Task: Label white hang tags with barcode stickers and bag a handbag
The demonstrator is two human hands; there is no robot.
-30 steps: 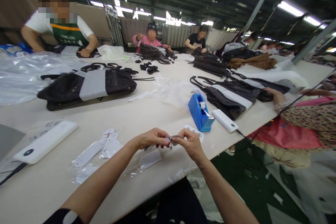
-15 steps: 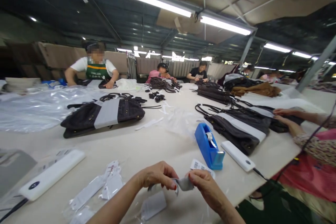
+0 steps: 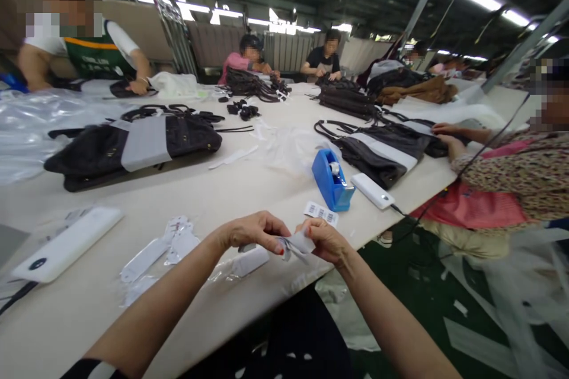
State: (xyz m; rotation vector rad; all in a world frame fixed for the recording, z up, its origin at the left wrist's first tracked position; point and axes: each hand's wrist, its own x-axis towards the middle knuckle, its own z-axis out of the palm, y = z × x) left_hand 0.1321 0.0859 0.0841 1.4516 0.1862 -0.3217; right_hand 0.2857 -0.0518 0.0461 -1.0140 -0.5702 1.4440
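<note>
Worktable (image 3: 240, 189) space is crowded at the far side, so small pieces set down there could be lost. Clear plastic sheeting (image 3: 26, 136) is spread at the left; because it is loose and slick, it could be snagged and dragged against whatever lies near it.

A dark bag (image 3: 104, 151), banded with pale wrapping, is laid in front of the sheeting, and its band could be rucked if it were shoved. More dark bags (image 3: 377, 160) are grouped at the right, where the farther ones are handled by a co-worker; an elbow could be bumped.

Near these bags, a blue tape dispenser (image 3: 329, 182) is stood with its cutting end turned toward the worker; knuckles could be nicked if reached past carelessly. A white device (image 3: 372, 190) is placed beside it, and its cord (image 3: 397, 209) is led over the table edge, so it could be pulled down by a caught sleeve.

Between the left hand (image 3: 255, 230) and the right hand (image 3: 326, 240), a greyish strip (image 3: 303, 243) is pinched by thumb and fingers on both sides, above the near table edge. Being limp and twisted, it could be creased, or dropped over that edge by a slipped pinch. Barcode labels (image 3: 320, 213) just beyond could be brushed aside by the right knuckles.
</note>
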